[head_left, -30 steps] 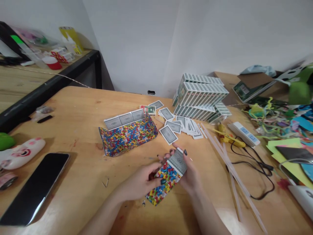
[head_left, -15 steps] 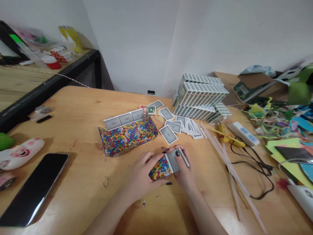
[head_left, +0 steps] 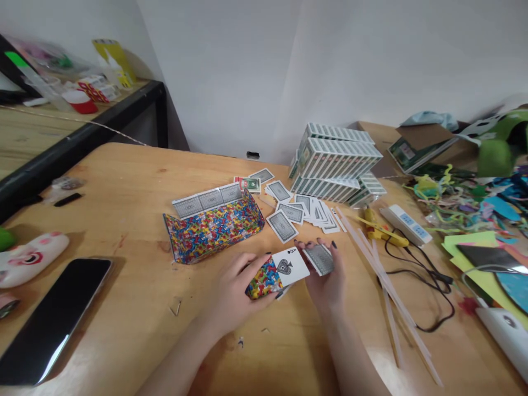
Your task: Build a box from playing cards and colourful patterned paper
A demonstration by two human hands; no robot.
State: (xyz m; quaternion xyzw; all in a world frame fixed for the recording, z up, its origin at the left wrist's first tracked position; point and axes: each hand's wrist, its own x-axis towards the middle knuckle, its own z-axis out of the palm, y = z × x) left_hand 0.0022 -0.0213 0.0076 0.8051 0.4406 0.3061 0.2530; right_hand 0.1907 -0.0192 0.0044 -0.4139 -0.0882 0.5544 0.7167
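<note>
My left hand is closed around a piece with a colourful pattern and an ace of spades card that sticks out to its right, face up. Just right of that card, my right hand grips a grey-backed card piece, apart from the ace. Behind my hands stands a folded structure with the same colourful pattern inside and grey card backs along its rear edge. Loose grey-backed cards lie to the right of it, several overlapping.
Striped card boxes are stacked at the back. To the right are a yellow glue gun, a power strip, clear sticks and coloured scraps. A black phone lies at the left.
My right hand has moved right with the grey-backed piece, away from my left hand. The ace's face now shows between them. The view has shifted slightly.
</note>
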